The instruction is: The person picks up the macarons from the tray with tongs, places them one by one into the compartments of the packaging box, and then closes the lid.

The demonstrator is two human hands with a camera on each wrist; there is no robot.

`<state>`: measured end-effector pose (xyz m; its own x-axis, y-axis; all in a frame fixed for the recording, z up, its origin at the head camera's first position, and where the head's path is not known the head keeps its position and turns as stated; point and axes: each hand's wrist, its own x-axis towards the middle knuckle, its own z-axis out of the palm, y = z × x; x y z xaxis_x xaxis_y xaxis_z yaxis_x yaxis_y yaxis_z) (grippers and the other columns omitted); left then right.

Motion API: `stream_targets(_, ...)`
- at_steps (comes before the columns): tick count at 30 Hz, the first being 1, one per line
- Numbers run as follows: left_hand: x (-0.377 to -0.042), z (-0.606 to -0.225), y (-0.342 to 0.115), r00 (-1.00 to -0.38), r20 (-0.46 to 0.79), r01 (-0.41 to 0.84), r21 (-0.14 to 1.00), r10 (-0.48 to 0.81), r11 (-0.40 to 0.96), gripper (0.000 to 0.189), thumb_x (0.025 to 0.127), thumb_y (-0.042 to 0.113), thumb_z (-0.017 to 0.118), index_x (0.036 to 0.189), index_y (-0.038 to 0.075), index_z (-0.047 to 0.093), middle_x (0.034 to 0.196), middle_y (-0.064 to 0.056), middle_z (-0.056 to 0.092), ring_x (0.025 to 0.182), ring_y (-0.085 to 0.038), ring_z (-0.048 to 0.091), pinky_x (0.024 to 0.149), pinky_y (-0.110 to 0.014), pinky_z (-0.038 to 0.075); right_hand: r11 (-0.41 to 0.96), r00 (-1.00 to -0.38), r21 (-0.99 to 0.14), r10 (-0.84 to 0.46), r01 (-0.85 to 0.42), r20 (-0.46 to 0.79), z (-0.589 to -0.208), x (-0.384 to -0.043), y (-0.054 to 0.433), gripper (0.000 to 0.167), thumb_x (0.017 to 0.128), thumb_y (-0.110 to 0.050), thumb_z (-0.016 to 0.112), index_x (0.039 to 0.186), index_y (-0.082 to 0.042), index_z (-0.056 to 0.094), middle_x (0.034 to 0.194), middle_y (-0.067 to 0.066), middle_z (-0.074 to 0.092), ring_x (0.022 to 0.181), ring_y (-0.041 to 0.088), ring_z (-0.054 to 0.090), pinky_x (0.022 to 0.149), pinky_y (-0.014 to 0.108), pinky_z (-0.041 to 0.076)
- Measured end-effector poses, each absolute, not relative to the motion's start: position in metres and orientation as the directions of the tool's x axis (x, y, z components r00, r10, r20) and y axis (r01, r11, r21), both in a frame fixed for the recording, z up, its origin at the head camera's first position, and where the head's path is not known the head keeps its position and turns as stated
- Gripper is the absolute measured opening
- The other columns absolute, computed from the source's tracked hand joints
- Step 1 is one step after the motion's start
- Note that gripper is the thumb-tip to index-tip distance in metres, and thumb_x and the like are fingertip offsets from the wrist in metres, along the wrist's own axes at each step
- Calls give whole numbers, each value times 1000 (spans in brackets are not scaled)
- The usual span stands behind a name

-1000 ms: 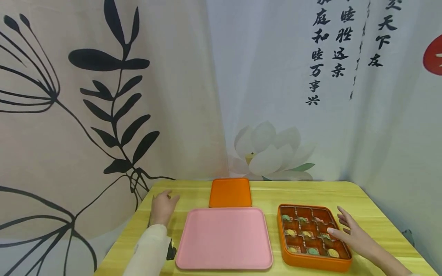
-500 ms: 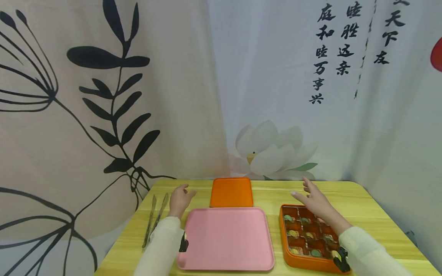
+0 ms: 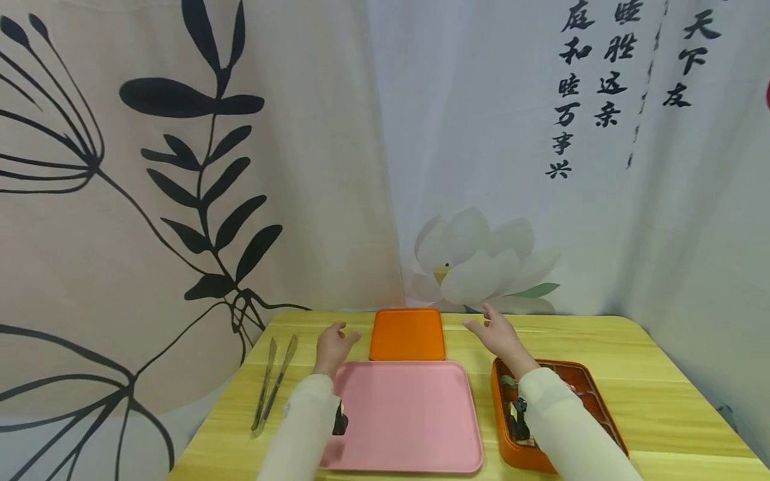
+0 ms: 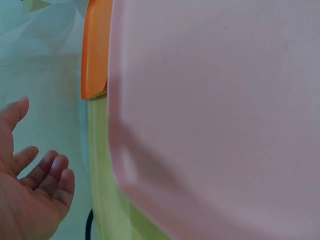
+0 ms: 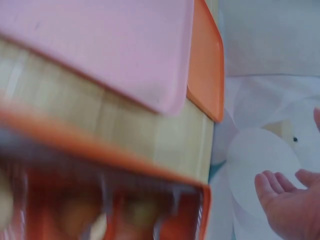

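Observation:
Over the far left corner of the pink tray, my left hand is raised with loosely bent fingers and nothing in them. My right hand is held out past the orange box, thumb apart from the fingers, also holding nothing. Between the two hands lies a flat orange lid or tray, behind the pink one and touched by neither hand. In the left wrist view, the left fingers show relaxed, away from both trays. The right wrist view shows the right palm turned up.
Metal tongs lie on the wooden table at the left. The divided orange box holds small pieces, partly hidden by the right sleeve. A printed curtain hangs behind the table's far edge.
My left hand has moved right, off the tongs, which now show fully. My right hand has swung left and forward, from over the divided box to beyond its far left corner.

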<state>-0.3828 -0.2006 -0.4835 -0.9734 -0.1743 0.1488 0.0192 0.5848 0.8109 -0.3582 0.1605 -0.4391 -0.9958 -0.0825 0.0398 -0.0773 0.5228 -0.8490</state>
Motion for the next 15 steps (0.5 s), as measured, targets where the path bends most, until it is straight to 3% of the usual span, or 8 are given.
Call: stream_targets(15, -391, -507, -188, -998, 48, 14, 851, -51, 525, 61, 91, 24, 74, 139, -5, 51, 123, -27, 58, 102, -36, 58, 89, -50, 49, 462, -997, -885, -14, 60, -75, -481, -368, 111, 78, 97, -30, 64, 153, 5, 23, 151, 32, 31, 135, 50, 35, 105, 62, 33)
